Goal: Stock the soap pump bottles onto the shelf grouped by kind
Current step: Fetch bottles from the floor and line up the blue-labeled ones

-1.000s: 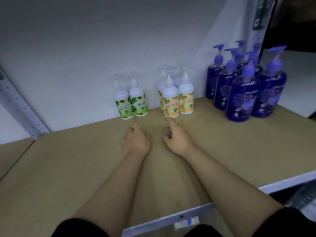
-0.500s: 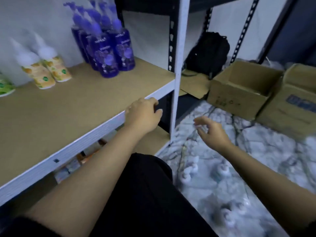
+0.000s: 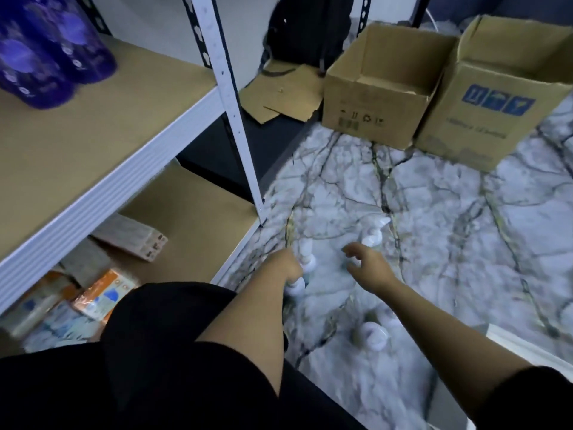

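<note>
Hands (image 3: 369,266) now beside floor bottles (image 3: 370,238)

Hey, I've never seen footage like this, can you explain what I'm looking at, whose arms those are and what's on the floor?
No machine here: a camera worn on a person's head looks down at their own bare arms. The left hand reaches among white pump bottles standing on the marble floor; whether it has a grip on one is too blurred to tell. The right hand hovers open by another. On the left is the shelf with purple bottles. Open cardboard boxes sit behind.
</note>
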